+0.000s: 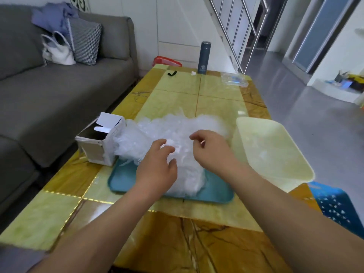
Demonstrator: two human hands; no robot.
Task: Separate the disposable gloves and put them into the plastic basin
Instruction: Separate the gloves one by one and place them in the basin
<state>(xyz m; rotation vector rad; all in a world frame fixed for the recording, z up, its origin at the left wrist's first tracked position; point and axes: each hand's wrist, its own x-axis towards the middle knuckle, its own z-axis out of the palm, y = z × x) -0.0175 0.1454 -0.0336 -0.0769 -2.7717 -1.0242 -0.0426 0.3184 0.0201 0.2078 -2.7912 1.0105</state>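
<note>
Head view: gloves (177,131) are heaped on a tray (122,180), between a box (98,142) and the basin (279,146). The left hand (157,168) is spread loosely on the heap. The right hand (212,152) is curled above it; whether anything is pinched cannot be told.

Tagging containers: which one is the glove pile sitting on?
The teal tray, flat under the glove pile. The pale basin sits to its right, the cardboard box at its left edge.
</note>
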